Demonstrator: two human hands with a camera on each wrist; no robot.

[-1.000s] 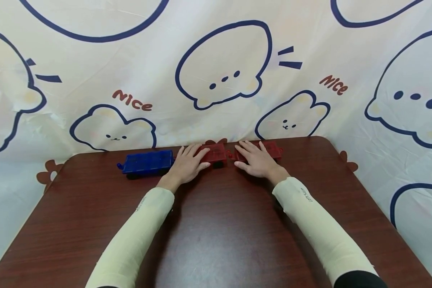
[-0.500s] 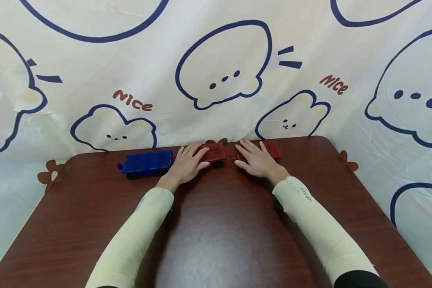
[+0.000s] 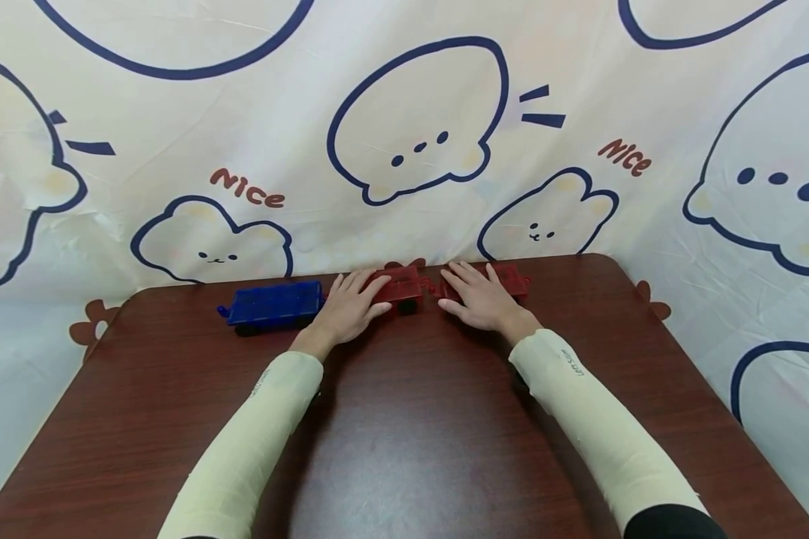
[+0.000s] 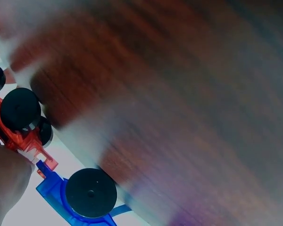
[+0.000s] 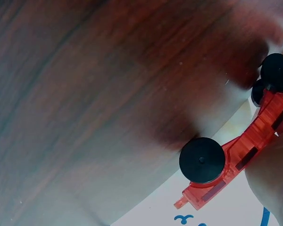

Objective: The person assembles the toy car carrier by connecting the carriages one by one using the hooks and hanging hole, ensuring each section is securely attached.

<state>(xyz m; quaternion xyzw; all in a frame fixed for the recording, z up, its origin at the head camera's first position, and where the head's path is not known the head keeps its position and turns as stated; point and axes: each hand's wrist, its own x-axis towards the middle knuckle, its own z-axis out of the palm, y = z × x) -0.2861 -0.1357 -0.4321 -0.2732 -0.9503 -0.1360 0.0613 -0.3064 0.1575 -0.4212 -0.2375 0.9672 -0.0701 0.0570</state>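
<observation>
A row of toy train cars stands along the back of the table: a blue car [image 3: 276, 303] at left, then a left red car [image 3: 404, 286] and a right red car [image 3: 514, 281]. My left hand [image 3: 346, 308] rests on the left red car, fingers extended over its top and covering its left end. On the right red car lies my right hand [image 3: 480, 301], fingers spread. In the left wrist view, the blue car [image 4: 54, 192] meets the red car's hitch [image 4: 47, 161]. The right wrist view shows the right red car [image 5: 250, 146] with black wheels and a small free hitch.
The brown wooden table [image 3: 404, 442] has a rounded back edge right behind the cars. A cream cloth with cartoon outlines [image 3: 411, 224] hangs behind and at both sides. Pale sleeves [image 3: 243, 449] cover both forearms.
</observation>
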